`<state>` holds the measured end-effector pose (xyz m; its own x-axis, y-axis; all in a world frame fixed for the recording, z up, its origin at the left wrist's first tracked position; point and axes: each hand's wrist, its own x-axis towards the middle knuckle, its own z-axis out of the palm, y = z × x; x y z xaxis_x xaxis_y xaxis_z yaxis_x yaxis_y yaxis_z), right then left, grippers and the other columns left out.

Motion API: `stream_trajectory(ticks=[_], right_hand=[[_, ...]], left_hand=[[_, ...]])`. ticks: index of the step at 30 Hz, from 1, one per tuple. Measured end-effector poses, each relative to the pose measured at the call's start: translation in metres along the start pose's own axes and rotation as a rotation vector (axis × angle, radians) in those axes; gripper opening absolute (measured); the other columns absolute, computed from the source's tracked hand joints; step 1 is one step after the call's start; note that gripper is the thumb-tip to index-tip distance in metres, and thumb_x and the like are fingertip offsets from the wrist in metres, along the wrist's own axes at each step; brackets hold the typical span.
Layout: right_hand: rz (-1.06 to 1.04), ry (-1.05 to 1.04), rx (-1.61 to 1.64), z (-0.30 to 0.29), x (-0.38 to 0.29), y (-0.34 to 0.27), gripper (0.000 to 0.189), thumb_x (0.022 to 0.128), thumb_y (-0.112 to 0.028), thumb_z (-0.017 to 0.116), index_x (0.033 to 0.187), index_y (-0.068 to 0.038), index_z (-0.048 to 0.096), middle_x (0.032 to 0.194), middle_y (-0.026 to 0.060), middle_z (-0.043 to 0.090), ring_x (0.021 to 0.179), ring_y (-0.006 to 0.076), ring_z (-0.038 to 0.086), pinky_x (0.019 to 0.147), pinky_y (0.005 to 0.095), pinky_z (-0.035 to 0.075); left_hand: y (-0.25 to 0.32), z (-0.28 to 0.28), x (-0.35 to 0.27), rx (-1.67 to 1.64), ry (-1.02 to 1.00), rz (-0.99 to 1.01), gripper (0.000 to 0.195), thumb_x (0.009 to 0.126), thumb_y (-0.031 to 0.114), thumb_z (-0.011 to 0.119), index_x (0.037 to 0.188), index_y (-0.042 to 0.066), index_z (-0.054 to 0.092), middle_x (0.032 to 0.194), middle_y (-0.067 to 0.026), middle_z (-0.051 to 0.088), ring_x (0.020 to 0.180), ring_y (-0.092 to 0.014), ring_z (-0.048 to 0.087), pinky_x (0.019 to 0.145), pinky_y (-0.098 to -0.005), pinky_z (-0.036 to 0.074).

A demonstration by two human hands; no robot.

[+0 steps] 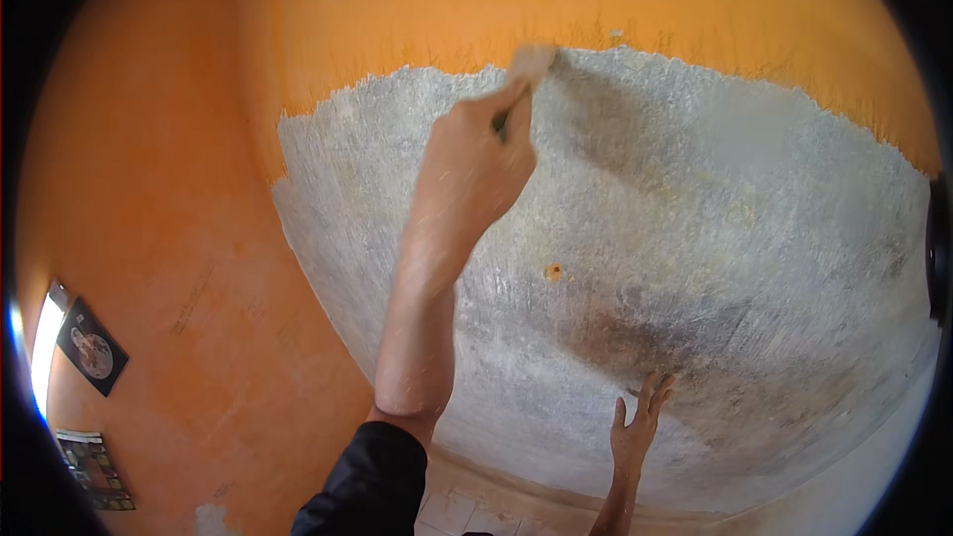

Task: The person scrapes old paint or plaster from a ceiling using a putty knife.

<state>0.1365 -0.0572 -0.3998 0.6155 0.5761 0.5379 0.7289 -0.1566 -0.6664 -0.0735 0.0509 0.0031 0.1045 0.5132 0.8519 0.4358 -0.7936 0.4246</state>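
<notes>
My left hand (484, 145) is raised, its fingers closed around what looks like a scraper or putty knife (533, 63). The blurred blade meets the ragged edge between orange paint (447, 0) and the bare grey wall surface (506, 253). Part of a dark handle shows between the fingers; the rest is hidden. Lower and to the right, my right hand (636, 428) has its fingers spread against or close to the grey surface, palm towards the wall; contact is hard to tell. Nothing is visible in it.
An orange side wall (186, 238) meets the grey one at a corner on the left. It carries a dark picture (93, 346) and a patterned sheet (95, 470). A small orange-rimmed spot (553, 272) marks the grey surface. Pale floor tiles (447, 510) show below; a dark object (939, 253) stands at the right edge.
</notes>
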Motion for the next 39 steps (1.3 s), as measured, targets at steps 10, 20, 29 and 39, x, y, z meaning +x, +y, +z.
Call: stream_trajectory(ticks=[10, 20, 29, 39], right_hand=[[-0.033, 0.164, -0.108, 0.019, 0.010, -0.027, 0.076, 0.098, -0.041, 0.057, 0.158, -0.009, 0.022, 0.164, 0.0242, 0.009, 0.150, 0.0474, 0.010, 0.116, 0.0674, 0.012], [-0.751, 0.650, -0.114, -0.090, 0.211, -0.183, 0.060, 0.100, -0.034, 0.055, 0.152, -0.009, 0.040, 0.163, 0.0187, 0.020, 0.150, 0.0398, 0.018, 0.117, 0.0659, 0.009], [-0.662, 0.762, -0.403, -0.088, 0.248, -0.192, 0.055, 0.103, -0.043, 0.044, 0.153, -0.022, 0.040, 0.163, 0.0067, 0.027, 0.151, 0.0305, 0.020, 0.120, 0.0590, 0.007], [-0.665, 0.784, -0.430, -0.089, 0.245, -0.197, 0.051, 0.105, -0.040, 0.039, 0.151, -0.020, 0.043, 0.162, 0.0079, 0.030, 0.150, 0.0311, 0.022, 0.120, 0.0596, 0.008]], left_hand=[[-0.012, -0.010, -0.021, -0.045, -0.093, -0.047, 0.035, 0.099, 0.025, 0.060, 0.128, 0.007, 0.066, 0.062, -0.0026, 0.052, 0.056, -0.009, 0.040, 0.052, -0.0310, 0.035], [-0.036, -0.012, -0.017, 0.002, -0.108, 0.128, 0.038, 0.100, 0.027, 0.058, 0.131, 0.006, 0.065, 0.067, -0.0063, 0.057, 0.058, -0.011, 0.041, 0.053, -0.0329, 0.037], [-0.042, -0.030, -0.022, 0.146, -0.267, 0.139, 0.038, 0.098, 0.020, 0.057, 0.133, 0.005, 0.062, 0.084, -0.0194, 0.068, 0.072, -0.027, 0.063, 0.068, -0.0391, 0.049], [-0.042, -0.018, -0.035, 0.201, -0.023, 0.129, 0.031, 0.098, 0.022, 0.062, 0.126, 0.010, 0.068, 0.066, -0.0140, 0.063, 0.057, -0.030, 0.064, 0.056, -0.0420, 0.049]])
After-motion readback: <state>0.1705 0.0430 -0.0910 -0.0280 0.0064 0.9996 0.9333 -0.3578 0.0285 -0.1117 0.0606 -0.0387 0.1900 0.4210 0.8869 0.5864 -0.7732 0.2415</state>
